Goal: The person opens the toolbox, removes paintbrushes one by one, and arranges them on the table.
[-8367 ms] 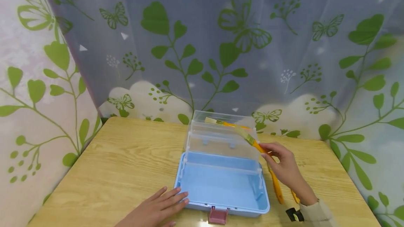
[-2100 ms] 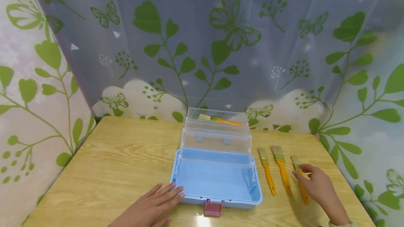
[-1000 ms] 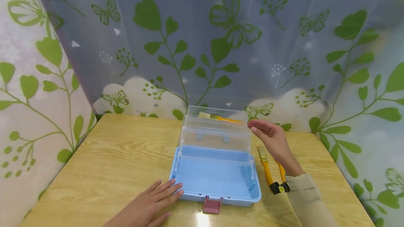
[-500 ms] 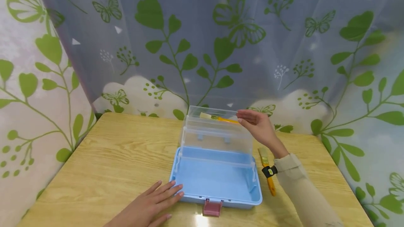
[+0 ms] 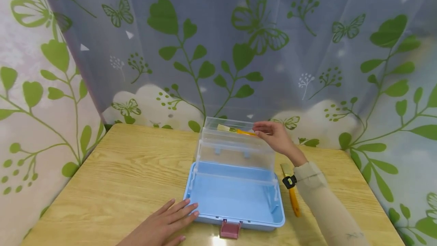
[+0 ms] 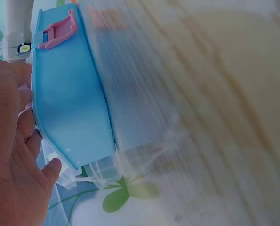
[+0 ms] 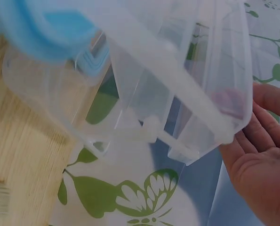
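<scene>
A light-blue plastic box (image 5: pixel 235 196) with a pink latch (image 5: pixel 230 229) stands unlidded, its clear stepped trays (image 5: pixel 235 151) raised at the back. In the top tray lies a paintbrush (image 5: pixel 239 131) with pale bristles and an orange handle. At the tray's right end, the thumb and fingers of my right hand (image 5: pixel 274 137) are around the handle end; the contact is partly hidden. My left hand (image 5: pixel 164 223) rests straight-fingered against the box's front left corner. In the right wrist view, some fingers of my right hand (image 7: pixel 262 150) show outside the clear end wall.
On the wooden table (image 5: pixel 136 170), right of the box, lies another paintbrush (image 5: pixel 294 202), partly under my right wrist. My sleeve (image 5: pixel 321 196) covers the table area where more brushes lay. A leaf-and-butterfly curtain (image 5: pixel 205 48) hangs behind the table's back edge.
My right hand has left the brushes on the table, reached up to the top tray's right end and drawn its thumb in at the handle. My left hand has stayed put.
</scene>
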Demonstrator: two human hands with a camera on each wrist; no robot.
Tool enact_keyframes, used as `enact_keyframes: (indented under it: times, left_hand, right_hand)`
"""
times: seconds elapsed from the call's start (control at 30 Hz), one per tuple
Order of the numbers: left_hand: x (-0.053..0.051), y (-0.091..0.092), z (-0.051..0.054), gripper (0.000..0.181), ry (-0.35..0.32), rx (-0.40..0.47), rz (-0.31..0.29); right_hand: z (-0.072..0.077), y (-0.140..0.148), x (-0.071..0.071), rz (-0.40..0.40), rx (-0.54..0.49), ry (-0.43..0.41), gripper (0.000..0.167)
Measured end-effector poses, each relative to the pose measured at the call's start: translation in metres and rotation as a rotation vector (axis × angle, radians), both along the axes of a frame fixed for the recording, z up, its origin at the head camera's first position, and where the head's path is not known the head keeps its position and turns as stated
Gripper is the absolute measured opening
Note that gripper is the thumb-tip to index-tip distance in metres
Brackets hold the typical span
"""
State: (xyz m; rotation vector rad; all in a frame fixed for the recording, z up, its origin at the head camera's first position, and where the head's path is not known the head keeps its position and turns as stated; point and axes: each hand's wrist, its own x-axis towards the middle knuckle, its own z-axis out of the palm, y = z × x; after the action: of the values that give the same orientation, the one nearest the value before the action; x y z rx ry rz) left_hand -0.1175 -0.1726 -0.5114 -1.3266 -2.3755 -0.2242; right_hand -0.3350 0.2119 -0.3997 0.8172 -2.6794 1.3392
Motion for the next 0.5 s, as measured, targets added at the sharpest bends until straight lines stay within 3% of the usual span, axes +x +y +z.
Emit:
enact_keyframes:
  times: [0.27, 0.5]
  left_hand:
    - [-0.001, 0.000, -0.002, 0.072, 0.028, 0.015, 0.002]
    - [-0.003, -0.001, -0.003, 0.068, 0.070, 0.039, -0.014]
  right_hand:
    - [0.002, -0.003, -0.012, 0.033, 0.061, -0.023, 0.031]
    - [0.002, -0.009, -0.019, -0.034, 0.085, 0.018, 0.026]
